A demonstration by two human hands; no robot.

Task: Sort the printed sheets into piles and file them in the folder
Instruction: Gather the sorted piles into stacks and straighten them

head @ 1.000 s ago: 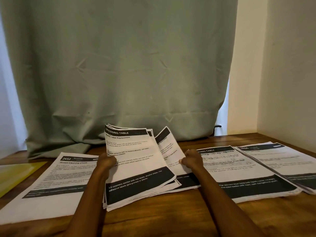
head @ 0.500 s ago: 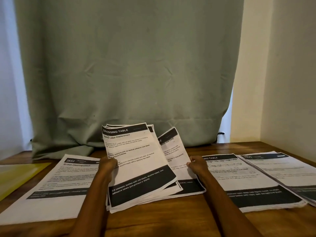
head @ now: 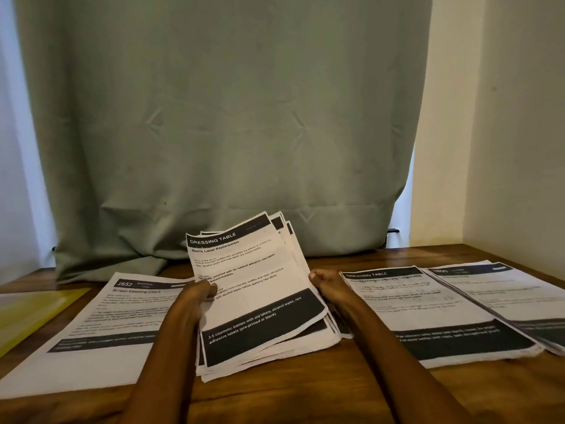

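- Between the two hands, head view: a stack of printed sheets [head: 260,289] stands tilted, its near edge on the tabletop [head: 305,393] and its far edge raised toward the green curtain [head: 214,117].
- Left hand [head: 195,298] grips the stack's left edge, thumb over the front sheet. Right hand [head: 328,284] has its fingers curled against the right edge; looks like a pinch, though the fingertips are hidden behind the paper.
- Top sheet reads "DRESSING TABLE / Bottle Label Replacement". Sheets behind it are fanned at the top right and ragged along the bottom.
- Piles already flat on the tabletop: the "2652" pile [head: 101,325] on the left, a "DRESSING TABLE" pile [head: 428,310] just right of the stack, and a far-right pile [head: 513,295] overlapping that one.
- Yellow folder [head: 27,313] lies at the left edge, partly cut off by the frame; nothing visibly filed in it.
- Judgement: the step is squaring up or leafing the held stack, so sorting is only partly done.
- To do it well: loosen both grips, tap the bottom edge on the tabletop, and let the sheets settle flush.
- Read each header before dealing; the top sheet's header matches the "DRESSING TABLE" pile, but the subtitle there is too blurred to confirm.
- Risk: loose sheets slipping out the bottom, and the two right piles merging where they overlap.
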